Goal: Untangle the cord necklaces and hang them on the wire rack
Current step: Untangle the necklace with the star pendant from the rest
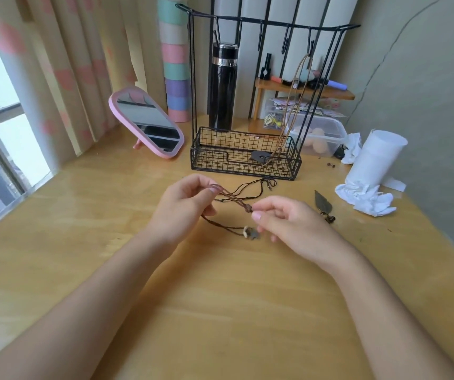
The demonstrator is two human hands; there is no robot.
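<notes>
My left hand (184, 204) pinches the loop end of a brown cord necklace (231, 200) just above the table. My right hand (283, 218) pinches the same cord at its sliding knot. A pale bead and a small dark pendant (250, 233) dangle from the cord below my right fingertips. A thin dark cord necklace (258, 186) lies tangled behind it, running toward the rack. A leaf pendant (323, 202) lies on the table to the right. The black wire rack (247, 157) stands behind, with one tan cord necklace (293, 105) hanging from a right-hand hook and its dark pendant in the basket.
A pink mirror (147, 122) leans at the left of the rack. A black flask (223, 86) stands behind the basket. At the right are a paper roll (376, 157), crumpled tissue (365, 198), a plastic box (321, 133) and a small wooden shelf (302, 90). Curtains and a window lie left.
</notes>
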